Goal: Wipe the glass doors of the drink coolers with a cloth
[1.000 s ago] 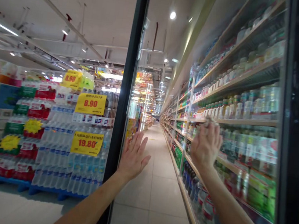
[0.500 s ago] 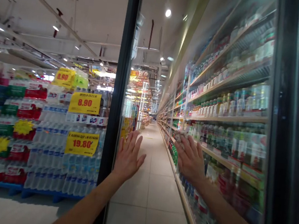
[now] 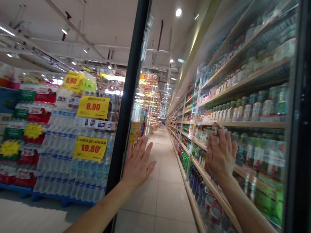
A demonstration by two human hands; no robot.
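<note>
A tall glass door point(image 3: 150, 193) with a dark frame point(image 3: 130, 90) stands in front of me. My left hand point(image 3: 138, 164) lies flat against the pane near the frame's left bar, fingers stretched and nothing in them. Farther right, my right hand point(image 3: 221, 154) presses a crumpled pale cloth point(image 3: 215, 129) to the glass. Most of the cloth is hidden under the fingers; only its edge shows past the fingertips.
Shelves of bottled drinks point(image 3: 241, 123) show in the pane on the right. Left of the door, stacked water bottles point(image 3: 54, 156) stand on a blue pallet point(image 3: 65, 202) with yellow price signs point(image 3: 90, 148). A tiled aisle point(image 3: 140, 226) runs away in the middle.
My right hand has moved right and slightly up across the glass with the cloth. My left hand stays at the same place on the pane; the whole view has shifted a little.
</note>
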